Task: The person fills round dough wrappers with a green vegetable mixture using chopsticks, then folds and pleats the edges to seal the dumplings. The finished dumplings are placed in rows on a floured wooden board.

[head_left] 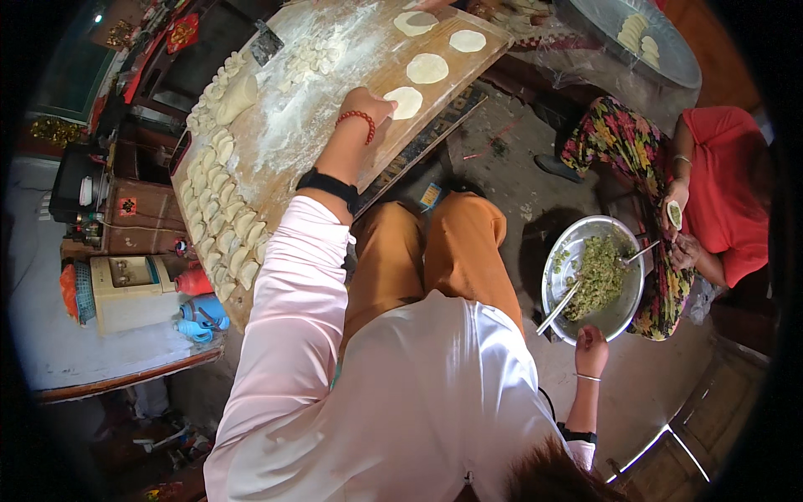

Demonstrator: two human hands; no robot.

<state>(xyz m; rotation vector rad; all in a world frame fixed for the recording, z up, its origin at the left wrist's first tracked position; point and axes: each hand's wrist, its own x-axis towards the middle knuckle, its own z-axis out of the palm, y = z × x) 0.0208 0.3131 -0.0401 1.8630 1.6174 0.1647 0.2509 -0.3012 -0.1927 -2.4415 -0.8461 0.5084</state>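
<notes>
My left hand (365,104), with a red bead bracelet and a dark wristband, reaches over the floured wooden board (381,46). Its fingers are closed at the left edge of the nearest round dumpling wrapper (407,103), which lies flat. Beyond it lie a second wrapper (427,69) and a third wrapper (467,41). My right hand (591,351) is down at the near rim of a metal bowl (619,328), fingers curled together; what they hold, if anything, is hidden. Chopped green filling (600,276) sits in the bowl, with a utensil (558,310) leaning on its left rim.
Rows of folded dumplings (222,209) cover the board's left side; dough pieces (322,60) lie in flour. At right, a seated person (728,184) in red holds a filled wrapper (674,214). A large round tray (682,71) with dumplings stands far right. Kettles (201,314) are at left.
</notes>
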